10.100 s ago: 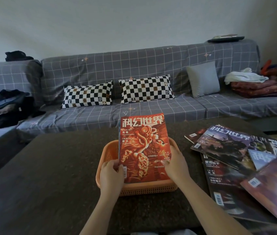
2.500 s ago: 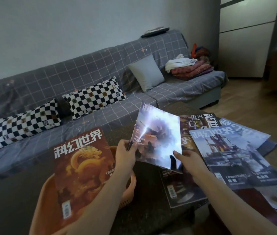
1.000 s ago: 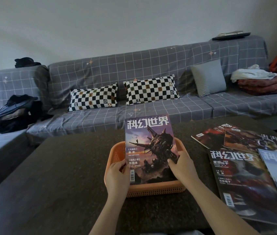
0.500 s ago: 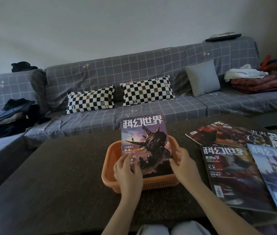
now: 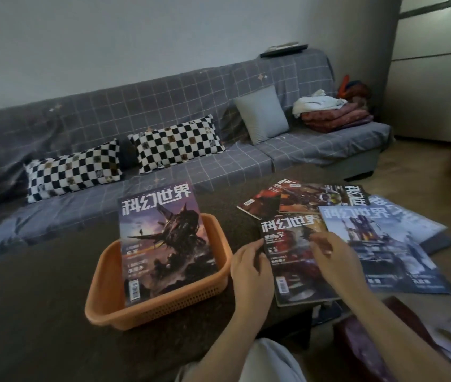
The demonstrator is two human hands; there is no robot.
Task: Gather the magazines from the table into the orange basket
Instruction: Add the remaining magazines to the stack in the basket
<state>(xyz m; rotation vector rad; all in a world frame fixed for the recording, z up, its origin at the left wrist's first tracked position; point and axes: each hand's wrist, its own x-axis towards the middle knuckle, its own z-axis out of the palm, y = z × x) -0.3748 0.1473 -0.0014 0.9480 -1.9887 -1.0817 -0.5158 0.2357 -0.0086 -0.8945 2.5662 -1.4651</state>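
Orange basket [image 5: 161, 295], near the tabletop's front edge, is seen loaded with a purple-covered magazine [image 5: 163, 244] leaning on its far rim. Several magazines [image 5: 378, 244] are left toward the right edge; the nearest [image 5: 293, 260] is reached by left hand [image 5: 252, 267] and right hand [image 5: 334, 255], fingers loosely extended, nothing yet gripped.

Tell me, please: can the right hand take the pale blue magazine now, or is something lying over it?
Probably yes. The pale blue magazine lies on top of the pile, nothing covers it, and the right hand hovers beside its left edge.
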